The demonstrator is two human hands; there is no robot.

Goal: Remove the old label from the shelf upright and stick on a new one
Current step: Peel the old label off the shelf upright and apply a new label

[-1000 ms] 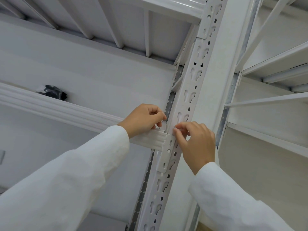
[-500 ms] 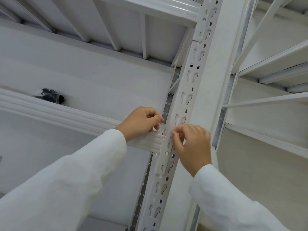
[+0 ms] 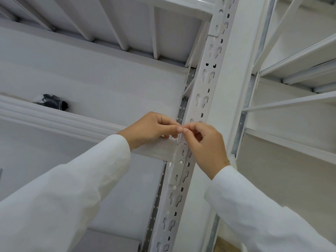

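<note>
At the frame's centre, my left hand (image 3: 152, 129) and right hand (image 3: 203, 142) meet fingertip to fingertip before the shelf upright (image 3: 201, 99), fingers curled; whether they pinch anything, I cannot tell.

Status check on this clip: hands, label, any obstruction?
Left hand and right hand fingertips meet, pinching something small at the white slotted steel upright. Label itself too small to make out. Nothing in the way.

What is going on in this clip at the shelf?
A person in white sleeves works at a white slotted shelf upright, beside where a shelf beam joins it. The left hand and right hand meet fingertip to fingertip in front of the upright, apparently pinching something small and pale; whether it is a label is unclear. A dark bundle lies on the shelf behind.
</note>
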